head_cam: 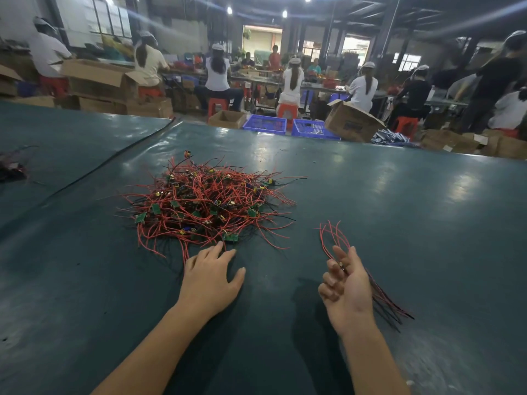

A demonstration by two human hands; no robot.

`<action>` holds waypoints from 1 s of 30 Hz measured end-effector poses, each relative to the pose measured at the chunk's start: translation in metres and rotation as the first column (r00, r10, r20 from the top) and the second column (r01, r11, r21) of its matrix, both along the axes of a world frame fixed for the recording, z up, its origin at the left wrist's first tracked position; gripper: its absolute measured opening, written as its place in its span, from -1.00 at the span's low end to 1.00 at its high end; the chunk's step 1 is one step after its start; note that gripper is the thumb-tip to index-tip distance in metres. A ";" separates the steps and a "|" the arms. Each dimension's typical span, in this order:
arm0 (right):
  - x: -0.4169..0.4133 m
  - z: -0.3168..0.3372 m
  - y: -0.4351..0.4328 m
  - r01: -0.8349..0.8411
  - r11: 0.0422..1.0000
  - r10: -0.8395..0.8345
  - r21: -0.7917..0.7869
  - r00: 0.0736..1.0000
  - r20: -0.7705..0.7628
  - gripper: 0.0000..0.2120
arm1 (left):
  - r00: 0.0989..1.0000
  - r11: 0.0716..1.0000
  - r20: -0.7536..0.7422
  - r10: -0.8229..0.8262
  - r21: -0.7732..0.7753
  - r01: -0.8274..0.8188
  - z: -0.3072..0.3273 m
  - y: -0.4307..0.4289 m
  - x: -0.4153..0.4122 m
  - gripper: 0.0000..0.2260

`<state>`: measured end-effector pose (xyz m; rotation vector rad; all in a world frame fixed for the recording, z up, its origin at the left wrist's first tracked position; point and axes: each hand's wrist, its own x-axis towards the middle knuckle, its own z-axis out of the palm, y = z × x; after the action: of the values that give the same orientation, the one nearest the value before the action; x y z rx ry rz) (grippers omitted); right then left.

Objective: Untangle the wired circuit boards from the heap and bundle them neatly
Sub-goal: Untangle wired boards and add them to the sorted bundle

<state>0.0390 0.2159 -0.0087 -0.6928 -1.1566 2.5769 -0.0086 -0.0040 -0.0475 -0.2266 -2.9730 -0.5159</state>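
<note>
My left hand [209, 283] lies flat and empty right at the heap [204, 203]'s near edge, closest to grab, while my right hand [346, 292] off to the side grips a small wire bundle [330, 240] pointing away.

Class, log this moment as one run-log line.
left hand: open, at heap edge | right hand: holding wire bundle | heap: tangled on table
</note>
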 end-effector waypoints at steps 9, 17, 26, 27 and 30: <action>0.001 -0.005 -0.015 -0.057 0.990 0.053 0.127 0.998 0.036 -0.80 | 0.996 0.994 0.026 -0.082 -0.077 0.083 -0.005 0.003 -0.022 -0.43; -0.001 -0.008 -0.024 -0.095 0.962 0.087 0.255 0.995 0.042 -0.85 | 0.988 0.997 -0.146 -0.056 0.044 0.063 -0.002 0.003 -0.027 -0.54; 0.001 -0.011 -0.027 -0.084 0.946 0.082 0.313 0.996 0.021 -0.85 | 0.987 0.996 -0.133 -0.088 -0.008 0.088 -0.009 0.004 -0.029 -0.52; 0.001 -0.011 -0.027 -0.083 0.944 0.081 0.319 0.997 0.019 -0.86 | 0.983 0.996 -0.161 -0.088 0.010 0.091 -0.008 0.005 -0.029 -0.54; 0.001 -0.013 -0.027 -0.084 0.937 0.085 0.338 0.996 0.013 -0.87 | 0.973 0.998 -0.226 -0.044 0.036 0.054 -0.005 0.006 -0.031 -0.60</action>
<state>0.0398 0.1884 -0.0213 -0.5711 -1.6094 2.3505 -0.0395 0.0020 -0.0524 -0.3318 -2.7392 -0.5201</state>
